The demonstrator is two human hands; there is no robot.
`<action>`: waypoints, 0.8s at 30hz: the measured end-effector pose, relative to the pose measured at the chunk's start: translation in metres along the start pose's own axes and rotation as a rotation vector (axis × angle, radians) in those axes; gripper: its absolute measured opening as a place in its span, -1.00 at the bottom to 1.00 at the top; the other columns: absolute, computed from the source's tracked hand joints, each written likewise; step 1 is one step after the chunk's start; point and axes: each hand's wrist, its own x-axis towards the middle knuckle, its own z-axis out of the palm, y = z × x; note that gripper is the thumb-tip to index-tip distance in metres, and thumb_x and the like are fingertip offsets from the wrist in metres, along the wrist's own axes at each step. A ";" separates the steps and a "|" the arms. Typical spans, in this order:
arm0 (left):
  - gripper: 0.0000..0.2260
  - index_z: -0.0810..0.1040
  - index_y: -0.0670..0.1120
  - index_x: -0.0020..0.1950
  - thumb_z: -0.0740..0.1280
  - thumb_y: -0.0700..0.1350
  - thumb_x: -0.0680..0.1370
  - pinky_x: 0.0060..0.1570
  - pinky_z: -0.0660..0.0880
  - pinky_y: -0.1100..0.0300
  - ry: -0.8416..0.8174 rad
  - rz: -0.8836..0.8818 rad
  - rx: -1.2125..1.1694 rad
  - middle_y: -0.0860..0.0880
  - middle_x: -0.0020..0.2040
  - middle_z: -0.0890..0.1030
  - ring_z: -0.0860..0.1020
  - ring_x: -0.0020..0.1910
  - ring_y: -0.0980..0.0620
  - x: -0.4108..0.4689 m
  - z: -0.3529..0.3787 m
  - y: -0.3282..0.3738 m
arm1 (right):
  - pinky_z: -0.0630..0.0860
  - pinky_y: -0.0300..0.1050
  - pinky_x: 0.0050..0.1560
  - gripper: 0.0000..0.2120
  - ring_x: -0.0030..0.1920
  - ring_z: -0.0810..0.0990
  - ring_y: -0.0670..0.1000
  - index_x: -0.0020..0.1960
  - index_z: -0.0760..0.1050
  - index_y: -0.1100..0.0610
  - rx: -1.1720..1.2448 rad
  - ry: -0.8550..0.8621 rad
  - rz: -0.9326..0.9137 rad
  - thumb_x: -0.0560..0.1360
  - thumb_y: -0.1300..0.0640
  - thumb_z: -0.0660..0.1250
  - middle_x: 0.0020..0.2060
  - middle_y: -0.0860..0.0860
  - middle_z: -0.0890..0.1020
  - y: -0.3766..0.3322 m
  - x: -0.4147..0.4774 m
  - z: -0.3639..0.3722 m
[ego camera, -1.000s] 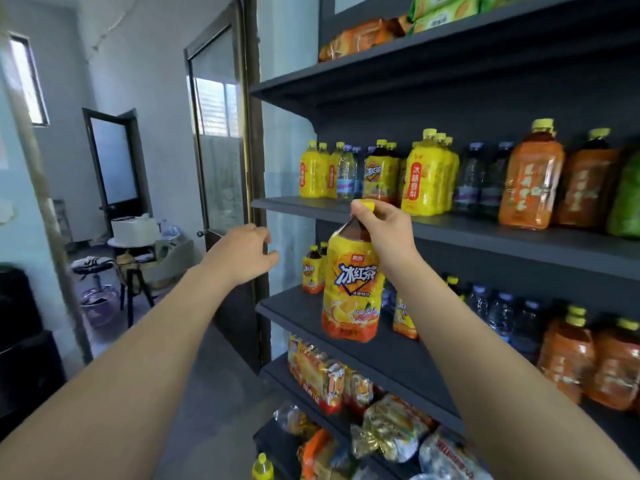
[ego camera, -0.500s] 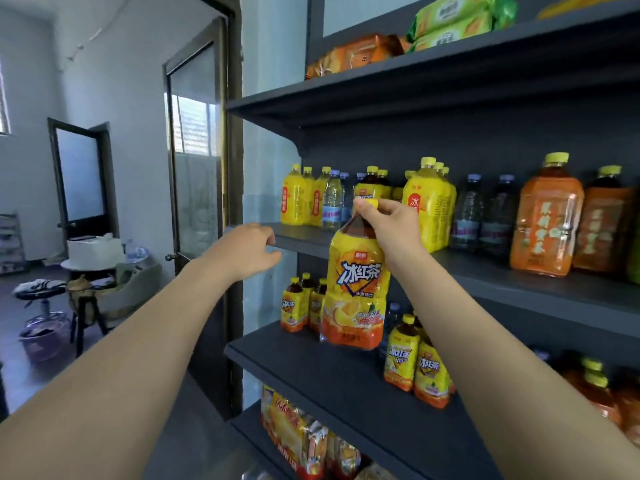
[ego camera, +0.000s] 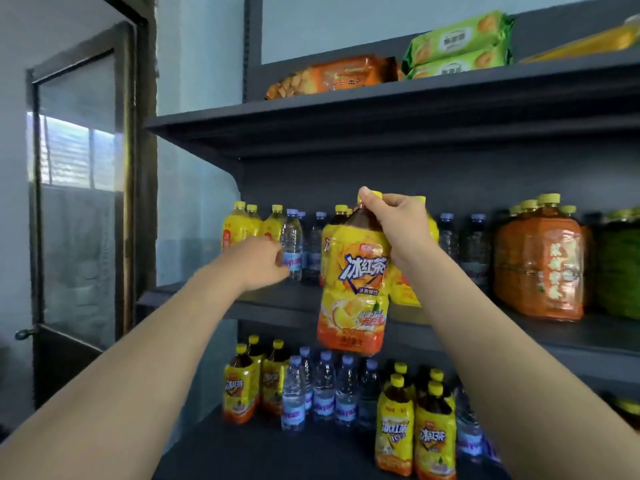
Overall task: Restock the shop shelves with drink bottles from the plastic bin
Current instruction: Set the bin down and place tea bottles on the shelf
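Door (ego camera: 74,202) with a glass panel at far left, just beside the dark shelving. Then left hand (ego camera: 261,263), extended to the middle shelf (ego camera: 277,299), seen from the back, fingers curled, fingertips at the label of a clear water bottle (ego camera: 292,244) standing upright there; cannot tell whether gripping it or only touching. Behind that hand, small yellow bottles (ego camera: 242,225) in a row at the shelf's left end.

Right of the water bottle, large iced tea bottle (ego camera: 356,282) in a yellow and orange wrap, dark tea showing at the neck, hanging upright in the air just in front of the middle shelf's near edge, base lower than that edge and resting on nothing. Above it, right hand (ego camera: 398,226), thumb and curled fingers pinching the yellow cap and neck.

Farther right on the same shelf, big orange bottles (ego camera: 540,268) with yellow caps, then green bottles (ego camera: 620,265) at the picture's edge.

On the top shelf (ego camera: 381,109), an orange snack pack (ego camera: 332,77), then two stacked green biscuit packs (ego camera: 457,50) to its right.

On the lower shelf (ego camera: 259,452), left to right: small iced tea bottles (ego camera: 242,389), a cluster of blue-capped water bottles (ego camera: 322,389), then more iced tea bottles (ego camera: 415,427) standing nearer.
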 end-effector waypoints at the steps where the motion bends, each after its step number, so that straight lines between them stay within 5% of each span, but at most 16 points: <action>1: -0.68 0.50 -0.17 0.13 0.23 0.03 0.53 0.01 0.43 0.09 -0.002 0.029 -0.007 -0.14 0.11 0.51 0.48 0.09 -0.13 0.014 0.004 -0.005 | 0.60 0.09 0.05 -0.68 -0.07 0.66 0.10 -0.05 0.58 0.15 -0.015 0.024 0.012 0.41 -0.10 0.44 -0.14 0.07 0.67 0.002 0.008 0.004; 6: -0.74 0.49 -0.12 0.04 0.24 0.05 0.52 -0.04 0.45 0.09 -0.007 0.155 -0.052 -0.13 0.09 0.53 0.50 0.05 -0.12 0.076 0.030 -0.013 | 0.62 0.02 -0.01 -0.75 -0.16 0.66 0.08 -0.15 0.54 0.10 -0.087 0.126 0.005 0.46 -0.09 0.38 -0.24 0.05 0.65 0.006 0.044 0.017; 12: -0.63 0.46 -0.10 0.24 0.22 0.09 0.54 -0.05 0.39 0.15 -0.009 0.258 -0.103 -0.12 0.22 0.51 0.48 0.16 -0.11 0.124 0.055 -0.013 | 0.61 -0.02 -0.06 -0.74 -0.18 0.64 0.05 -0.25 0.50 0.06 -0.281 0.179 -0.066 0.48 -0.10 0.36 -0.25 0.03 0.63 0.014 0.083 0.030; 18: -0.62 0.44 -0.13 0.27 0.21 0.06 0.54 0.06 0.41 0.12 -0.025 0.285 -0.125 -0.13 0.26 0.46 0.45 0.20 -0.10 0.153 0.072 -0.011 | 0.57 0.07 0.11 -0.52 0.06 0.61 0.13 0.20 0.52 0.21 -0.376 0.247 -0.036 0.48 -0.14 0.34 0.01 0.10 0.64 0.045 0.125 0.037; 21: -0.64 0.45 -0.13 0.24 0.21 0.06 0.55 0.09 0.43 0.09 -0.024 0.304 -0.137 -0.12 0.25 0.46 0.46 0.19 -0.09 0.164 0.078 -0.010 | 0.58 0.01 -0.08 -0.56 -0.12 0.62 0.14 0.00 0.55 0.30 -0.434 0.247 -0.068 0.49 -0.12 0.33 -0.15 0.18 0.64 0.059 0.144 0.039; 24: -0.66 0.47 -0.13 0.20 0.21 0.06 0.55 0.07 0.45 0.09 -0.030 0.296 -0.156 -0.11 0.21 0.47 0.47 0.15 -0.07 0.173 0.088 -0.011 | 0.38 -0.12 -0.29 -0.58 -0.30 0.44 0.04 -0.17 0.48 0.30 -0.483 0.250 -0.056 0.51 -0.10 0.32 -0.32 0.11 0.47 0.079 0.158 0.038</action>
